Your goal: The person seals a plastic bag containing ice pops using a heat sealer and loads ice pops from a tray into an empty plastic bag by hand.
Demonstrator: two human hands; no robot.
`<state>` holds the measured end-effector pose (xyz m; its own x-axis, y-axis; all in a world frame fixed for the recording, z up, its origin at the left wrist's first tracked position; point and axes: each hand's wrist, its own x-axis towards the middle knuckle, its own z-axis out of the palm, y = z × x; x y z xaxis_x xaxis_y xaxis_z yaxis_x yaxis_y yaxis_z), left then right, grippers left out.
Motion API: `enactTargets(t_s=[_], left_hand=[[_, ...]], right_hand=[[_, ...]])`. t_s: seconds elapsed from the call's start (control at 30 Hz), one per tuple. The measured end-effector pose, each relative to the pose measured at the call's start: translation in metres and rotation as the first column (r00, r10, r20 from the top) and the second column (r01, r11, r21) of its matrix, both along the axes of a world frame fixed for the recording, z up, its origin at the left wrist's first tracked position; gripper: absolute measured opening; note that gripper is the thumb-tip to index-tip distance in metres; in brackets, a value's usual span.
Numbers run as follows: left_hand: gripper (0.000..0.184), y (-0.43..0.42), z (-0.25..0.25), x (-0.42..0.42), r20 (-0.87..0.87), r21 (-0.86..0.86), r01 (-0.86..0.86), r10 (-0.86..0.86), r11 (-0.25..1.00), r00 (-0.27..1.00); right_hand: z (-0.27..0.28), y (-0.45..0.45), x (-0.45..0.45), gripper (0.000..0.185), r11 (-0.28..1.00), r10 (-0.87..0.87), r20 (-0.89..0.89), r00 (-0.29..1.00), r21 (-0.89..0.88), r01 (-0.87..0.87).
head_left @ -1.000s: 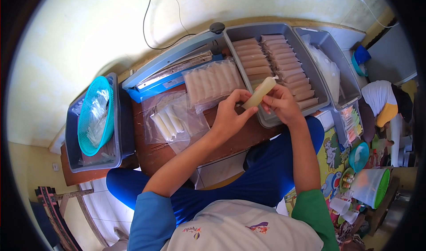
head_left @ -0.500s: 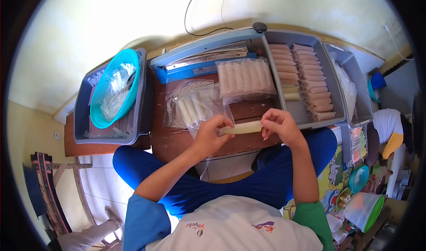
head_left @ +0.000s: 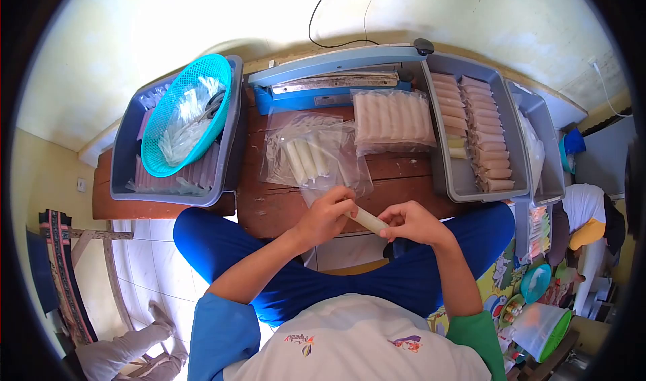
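Observation:
Between my two hands is a pale, creamy ice pop in a clear plastic tube (head_left: 367, 220), slanting down to the right above the table's front edge. My left hand (head_left: 328, 214) grips its upper left end, fingers closed round it. At the lower right end, my right hand (head_left: 415, 224) pinches it between thumb and fingers. Just beyond my left hand lies an open clear plastic bag (head_left: 348, 169) with several pale ice pops (head_left: 306, 159) inside. Farther right, a packed bag of pinkish ice pops (head_left: 393, 120) rests flat on the table.
A blue heat sealer (head_left: 316, 100) stands at the back. The grey tray (head_left: 452, 191) at right holds rows of pinkish tubes. At left, a turquoise basket (head_left: 149, 128) of plastic bags sits on a grey bin (head_left: 161, 206). Another person (head_left: 584, 213) is at far right.
The ice pop has gone from nearly level to tilted, its right end lower. Both hands have come down toward me. The whole view has shifted slightly.

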<state>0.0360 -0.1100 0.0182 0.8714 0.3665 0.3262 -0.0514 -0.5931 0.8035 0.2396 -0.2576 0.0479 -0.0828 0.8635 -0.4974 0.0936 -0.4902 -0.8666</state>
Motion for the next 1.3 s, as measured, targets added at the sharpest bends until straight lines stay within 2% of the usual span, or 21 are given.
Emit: enactTargets(t_s=[0.17, 0.27, 0.33, 0.37, 0.43, 0.47, 0.53, 0.6, 0.63, 0.7, 0.77, 0.83, 0.97, 1.03, 1.13, 1.3], left_hand=[[0.026, 0.008, 0.011, -0.004, -0.018, -0.029, 0.045, -0.046, 0.999, 0.999], [0.023, 0.016, 0.014, -0.007, -0.086, -0.049, 0.064, -0.068, 0.997, 0.994], [0.020, 0.021, 0.016, -0.007, -0.037, 0.065, 0.059, -0.057, 0.996, 0.998], [0.020, 0.024, 0.018, -0.008, -0.037, 0.064, 0.058, -0.056, 0.996, 0.998], [0.019, 0.029, 0.024, -0.009, -0.023, -0.065, -0.028, 0.027, 0.997, 0.999], [0.019, 0.032, 0.025, -0.010, -0.025, -0.066, -0.029, 0.027, 0.997, 0.999], [0.018, 0.037, 0.026, -0.010, 0.035, -0.062, -0.155, 0.157, 0.986, 0.987], [0.017, 0.041, 0.025, -0.012, -0.002, -0.096, -0.192, 0.193, 0.977, 0.981], [0.016, 0.041, 0.024, -0.013, -0.041, -0.128, -0.228, 0.225, 0.965, 0.974], [0.015, 0.040, 0.022, -0.014, -0.096, -0.132, -0.245, 0.234, 0.960, 0.968], [0.014, 0.040, 0.019, -0.015, -0.148, -0.131, -0.271, 0.251, 0.954, 0.957], [0.017, 0.038, 0.012, -0.016, -0.260, -0.133, -0.208, 0.168, 0.969, 0.951], [0.019, 0.035, 0.005, -0.018, -0.333, -0.125, -0.084, 0.038, 0.989, 0.942], [0.025, 0.034, 0.001, -0.020, -0.491, -0.144, 0.160, -0.211, 0.976, 0.845], [0.032, 0.023, -0.012, -0.021, -0.408, -0.076, 0.174, -0.190, 0.982, 0.893], [0.037, 0.019, -0.002, -0.020, -0.461, -0.115, 0.181, -0.214, 0.977, 0.861]], right_hand=[[-0.004, -0.004, -0.005, 0.027, 0.996, -0.093, -0.042, 0.995, 0.007, 0.093], [-0.004, -0.005, -0.007, 0.025, 0.994, -0.112, -0.010, 0.994, 0.005, 0.112], [-0.004, -0.006, -0.011, 0.024, 0.994, -0.111, 0.024, 0.994, -0.001, 0.111], [-0.005, -0.006, -0.014, 0.022, 0.992, -0.122, 0.069, 0.990, 0.013, 0.122], [-0.009, -0.006, -0.021, 0.021, 0.991, -0.131, 0.113, 0.985, 0.028, 0.129], [-0.015, -0.007, -0.025, 0.021, 0.986, -0.166, 0.160, 0.973, 0.041, 0.162], [-0.026, -0.007, -0.035, 0.021, 0.979, -0.202, 0.206, 0.957, 0.056, 0.195], [-0.034, -0.003, -0.046, 0.021, 0.950, -0.298, 0.333, 0.895, 0.199, 0.243], [-0.041, 0.000, -0.050, 0.021, 0.950, -0.297, 0.334, 0.895, 0.197, 0.242], [-0.051, 0.006, -0.056, 0.021, 0.895, -0.417, 0.401, 0.816, 0.339, 0.291], [-0.050, 0.012, -0.061, 0.020, 0.877, -0.449, 0.409, 0.794, 0.370, 0.306], [-0.049, 0.016, -0.067, 0.020, 0.860, -0.481, 0.417, 0.771, 0.395, 0.323], [-0.049, 0.032, -0.078, 0.019, 0.812, -0.557, 0.405, 0.725, 0.448, 0.374], [-0.053, 0.040, -0.082, 0.020, 0.791, -0.580, 0.401, 0.709, 0.487, 0.371], [-0.067, 0.052, -0.086, 0.022, 0.749, -0.613, 0.407, 0.677, 0.570, 0.336], [-0.078, 0.066, -0.087, 0.025, 0.715, -0.652, 0.447, 0.612, 0.632, 0.299]])
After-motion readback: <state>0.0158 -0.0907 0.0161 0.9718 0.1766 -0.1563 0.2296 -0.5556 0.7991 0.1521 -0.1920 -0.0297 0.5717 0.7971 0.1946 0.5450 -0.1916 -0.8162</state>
